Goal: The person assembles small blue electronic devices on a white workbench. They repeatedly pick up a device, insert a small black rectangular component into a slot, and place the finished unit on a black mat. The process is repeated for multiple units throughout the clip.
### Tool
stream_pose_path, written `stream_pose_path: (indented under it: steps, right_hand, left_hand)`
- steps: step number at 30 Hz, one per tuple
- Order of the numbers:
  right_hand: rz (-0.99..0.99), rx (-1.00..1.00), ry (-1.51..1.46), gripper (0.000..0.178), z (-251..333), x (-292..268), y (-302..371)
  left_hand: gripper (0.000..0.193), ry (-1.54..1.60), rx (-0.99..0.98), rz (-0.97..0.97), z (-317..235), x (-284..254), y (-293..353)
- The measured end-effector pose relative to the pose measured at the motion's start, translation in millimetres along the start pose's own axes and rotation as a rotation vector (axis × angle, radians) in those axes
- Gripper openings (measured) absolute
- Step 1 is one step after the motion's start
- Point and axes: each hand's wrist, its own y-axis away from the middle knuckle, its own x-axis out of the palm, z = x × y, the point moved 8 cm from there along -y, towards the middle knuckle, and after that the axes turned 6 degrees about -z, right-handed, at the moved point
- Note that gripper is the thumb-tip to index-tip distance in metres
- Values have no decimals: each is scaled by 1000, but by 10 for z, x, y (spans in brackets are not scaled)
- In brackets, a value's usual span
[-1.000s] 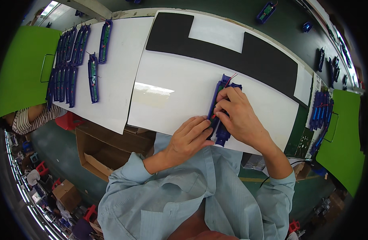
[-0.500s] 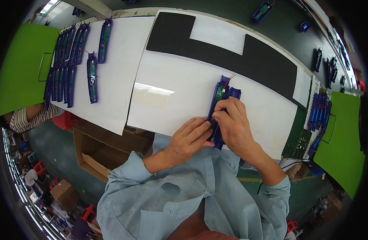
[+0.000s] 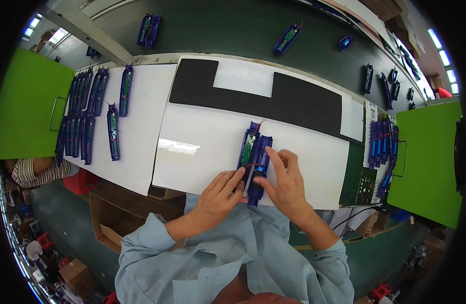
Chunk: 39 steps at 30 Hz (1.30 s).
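Note:
Two long dark-blue plastic housing halves lie side by side before me on the white work surface. The left housing half (image 3: pixel 249 139) carries a green circuit board (image 3: pixel 247 149) with thin wires at its far end. In the right housing half (image 3: pixel 265 146) sits a small blue cylindrical part (image 3: pixel 260 171), joined by a red wire to the left half. My left hand (image 3: pixel 217 196) grips the near end of the left half between fingers and thumb. My right hand (image 3: pixel 287 183) is open beside the right half, fingers apart, its thumb tip close to the cylindrical part.
A black mat (image 3: pixel 243 100) lies beyond the halves. Rows of blue housings with boards (image 3: pixel 81 133) stand at the left, near a green panel (image 3: pixel 27 109). More blue parts (image 3: pixel 380 144) lie at the right by another green panel (image 3: pixel 428 157). A dark green belt (image 3: pixel 212 35) carries further housings.
My right hand has withdrawn from between the halves to the right and opened, uncovering the cylindrical part and red wire. My left hand stays on the left half. The view has shifted.

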Motion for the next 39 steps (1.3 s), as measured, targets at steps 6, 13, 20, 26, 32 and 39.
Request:
stream_pose_path:
  steps: [6,13,20,26,32,39]
  right_hand:
    - [209,101,5,81,-54,242,335]
    - [446,-21,-344,69,-154,-264,-438]
    - [494,117,-538,61,-925,311,-2815]
    - [-372,42,-230,49,-1853,-314,-3490]
    - [-698,124,556,56,-3355,-1356,-3250]
    - [-557,25,370,44,-3233,-1304,-3169]
  left_hand:
    - [35,-261,174,237,-122,79,-43]
    - [42,30,50,124,-72,-583,-645]
    - [13,-165,-25,-60,1554,-431,-2290]
    - [30,-403,122,-342,2353,-161,-2917]
    - [39,-213,37,-201,1826,728,-3174]
    - [29,-160,-16,-217,1814,826,-3082]
